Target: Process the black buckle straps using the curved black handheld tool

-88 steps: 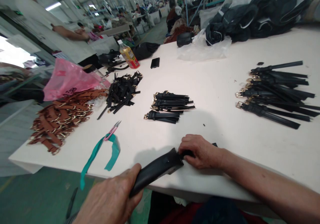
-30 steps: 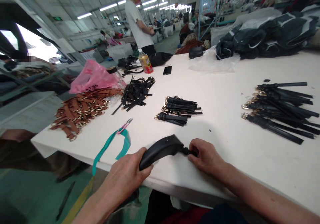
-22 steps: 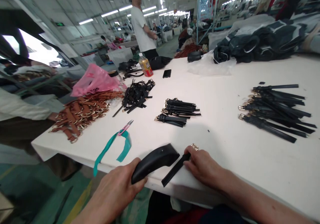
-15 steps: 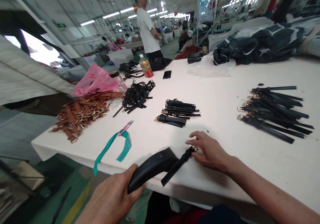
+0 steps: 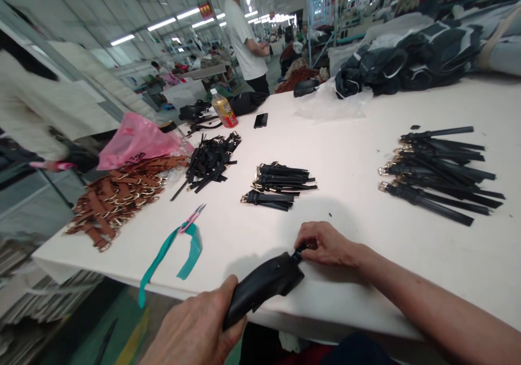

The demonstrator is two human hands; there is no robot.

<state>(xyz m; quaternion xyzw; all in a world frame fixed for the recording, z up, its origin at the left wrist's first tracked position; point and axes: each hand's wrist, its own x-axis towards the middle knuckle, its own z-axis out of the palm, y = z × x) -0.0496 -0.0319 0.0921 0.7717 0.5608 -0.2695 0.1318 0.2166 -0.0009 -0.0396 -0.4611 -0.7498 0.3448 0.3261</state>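
My left hand (image 5: 199,321) is closed around the lower end of a curved, smooth black piece (image 5: 264,283) that looks like leather. Its wide end points up and to the right, over the table's front edge. My right hand (image 5: 325,244) pinches the buckle end of a short black buckle strap (image 5: 298,254). Most of that strap is hidden behind the curved piece, and its buckle is largely covered by my fingers. Beyond my hands lies a small stack of black buckle straps (image 5: 280,179), their buckles facing left.
More black buckle straps (image 5: 439,175) lie at the right. On the left are pink-handled snips (image 5: 191,219) with teal ribbon (image 5: 191,253), brown straps (image 5: 118,196), tangled black straps (image 5: 211,158) and a pink bag (image 5: 138,142). A bottle (image 5: 223,108) and phone (image 5: 261,120) are farther back.
My right hand has closed its fingers on the buckle end and moved slightly left. The strap has shifted behind the curved piece. At far left, a person's arm has come into view.
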